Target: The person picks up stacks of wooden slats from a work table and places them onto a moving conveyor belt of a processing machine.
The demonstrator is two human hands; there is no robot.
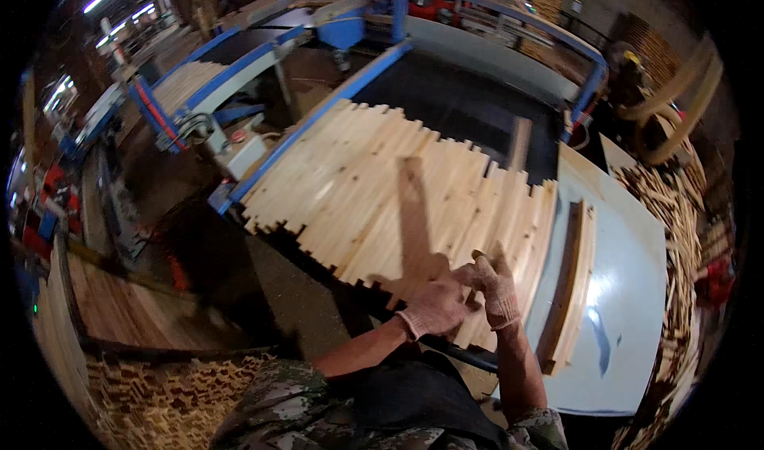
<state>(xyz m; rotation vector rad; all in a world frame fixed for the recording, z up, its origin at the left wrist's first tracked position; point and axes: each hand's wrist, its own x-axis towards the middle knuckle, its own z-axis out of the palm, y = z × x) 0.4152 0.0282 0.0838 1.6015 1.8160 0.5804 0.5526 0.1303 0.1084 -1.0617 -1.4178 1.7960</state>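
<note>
My left hand [434, 307], in a worn knit glove, grips the near end of a long wooden strip [412, 211] that is lifted and blurred, pointing away from me. My right hand [495, 287], also gloved, rests fingers-down on the near ends of a row of pale wooden strips [350, 179] laid side by side on the machine bed. The two hands are close together at the near edge of the row.
A few strips lie stacked [571, 283] on a pale blue-white table [629, 291] to the right. Beyond is a dark conveyor belt [461, 108] in a blue frame [318, 116]. Scrap wood piles [676, 211] lie at far right and lower left.
</note>
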